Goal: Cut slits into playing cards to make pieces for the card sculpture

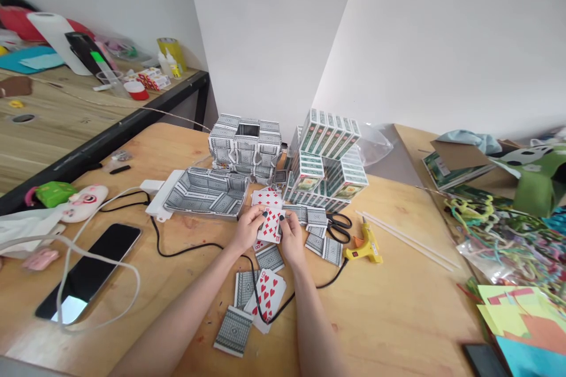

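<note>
A red-suited playing card [271, 227] is held upright between my two hands over the middle of the table. My left hand [248, 227] pinches its left edge, and my right hand [292, 234] grips its right edge. Just behind it lies another diamond card [266, 197]. Nearer to me are a nine of hearts [270, 291] on a small pile and folded patterned cards [233, 331]. More folded cards [332, 251] lie right of my right hand. An open tray made of cards [206, 191] and a boxy card structure [245, 144] stand behind my hands.
Stacked card boxes [329, 129] stand at the back. Black scissors [339, 227], a yellow glue gun [366, 244] and glue sticks [409, 240] lie to the right. A phone [91, 271] and white cable lie left. A black cord [287, 306] crosses beneath my forearms.
</note>
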`<state>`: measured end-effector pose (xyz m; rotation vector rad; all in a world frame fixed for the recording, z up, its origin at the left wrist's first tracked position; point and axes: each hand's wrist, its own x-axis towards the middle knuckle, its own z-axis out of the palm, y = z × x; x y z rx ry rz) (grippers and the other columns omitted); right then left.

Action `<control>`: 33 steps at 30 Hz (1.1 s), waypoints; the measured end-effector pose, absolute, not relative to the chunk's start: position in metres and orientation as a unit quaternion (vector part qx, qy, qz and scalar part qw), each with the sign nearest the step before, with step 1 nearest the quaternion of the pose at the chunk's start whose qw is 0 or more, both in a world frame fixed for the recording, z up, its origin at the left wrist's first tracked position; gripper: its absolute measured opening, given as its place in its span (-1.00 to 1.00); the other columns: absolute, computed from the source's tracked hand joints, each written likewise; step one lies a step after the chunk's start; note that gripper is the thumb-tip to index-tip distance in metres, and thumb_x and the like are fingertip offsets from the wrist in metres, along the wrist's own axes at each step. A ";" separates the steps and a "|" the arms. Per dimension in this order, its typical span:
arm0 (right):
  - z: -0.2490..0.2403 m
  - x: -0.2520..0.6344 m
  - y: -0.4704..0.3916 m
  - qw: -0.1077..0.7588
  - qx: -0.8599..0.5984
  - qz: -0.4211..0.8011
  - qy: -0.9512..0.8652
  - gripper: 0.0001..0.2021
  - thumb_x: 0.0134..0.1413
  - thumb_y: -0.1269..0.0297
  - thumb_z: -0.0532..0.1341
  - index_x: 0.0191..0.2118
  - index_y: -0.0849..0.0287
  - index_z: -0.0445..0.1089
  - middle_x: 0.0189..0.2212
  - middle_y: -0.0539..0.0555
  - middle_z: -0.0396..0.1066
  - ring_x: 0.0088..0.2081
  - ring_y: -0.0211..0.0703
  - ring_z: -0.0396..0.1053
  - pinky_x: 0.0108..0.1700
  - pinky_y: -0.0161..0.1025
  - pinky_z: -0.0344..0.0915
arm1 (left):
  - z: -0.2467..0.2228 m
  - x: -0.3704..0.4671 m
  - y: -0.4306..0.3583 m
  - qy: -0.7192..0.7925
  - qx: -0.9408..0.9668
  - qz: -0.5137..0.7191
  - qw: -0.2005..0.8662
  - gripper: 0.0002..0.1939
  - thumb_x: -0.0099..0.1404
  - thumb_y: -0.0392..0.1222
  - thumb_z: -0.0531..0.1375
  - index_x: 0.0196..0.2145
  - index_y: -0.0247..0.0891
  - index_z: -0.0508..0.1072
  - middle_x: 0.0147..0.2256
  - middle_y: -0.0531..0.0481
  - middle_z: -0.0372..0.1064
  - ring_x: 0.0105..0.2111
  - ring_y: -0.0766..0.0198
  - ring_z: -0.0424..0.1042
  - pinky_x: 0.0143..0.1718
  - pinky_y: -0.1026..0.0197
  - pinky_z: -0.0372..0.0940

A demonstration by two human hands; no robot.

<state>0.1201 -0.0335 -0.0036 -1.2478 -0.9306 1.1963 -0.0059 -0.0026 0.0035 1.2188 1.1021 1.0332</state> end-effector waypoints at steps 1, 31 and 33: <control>-0.004 0.120 -0.034 0.556 -0.530 0.505 -0.394 -0.83 -0.01 0.22 0.06 -0.27 0.13 0.24 -0.58 -0.11 0.14 -0.56 -0.30 0.06 -0.51 -0.37 0.05 | 0.003 -0.006 -0.003 0.470 0.519 0.438 0.564 -0.82 0.10 -0.20 0.06 -0.32 -0.28 0.34 -0.57 0.10 0.21 -0.60 0.39 0.16 -0.58 0.35 0.06; -0.003 0.116 -0.031 0.617 -0.444 0.583 -0.287 -0.87 -0.09 0.20 0.11 -0.49 0.14 0.26 -0.63 -0.08 0.19 -0.61 -0.30 0.12 -0.56 -0.36 0.08 | 0.012 -0.003 -0.006 0.481 0.558 0.476 0.480 -0.84 0.09 -0.25 0.00 -0.51 -0.25 0.36 -0.46 0.04 0.32 -0.43 0.28 0.25 -0.36 0.27 0.15; -0.002 0.116 -0.030 0.613 -0.453 0.582 -0.284 -0.85 -0.11 0.18 0.18 -0.46 0.14 0.28 -0.62 -0.09 0.21 -0.60 -0.32 0.12 -0.56 -0.37 0.08 | 0.013 -0.003 -0.007 0.483 0.560 0.475 0.476 -0.85 0.09 -0.26 0.00 -0.50 -0.25 0.35 -0.47 0.05 0.31 -0.44 0.29 0.24 -0.37 0.28 0.15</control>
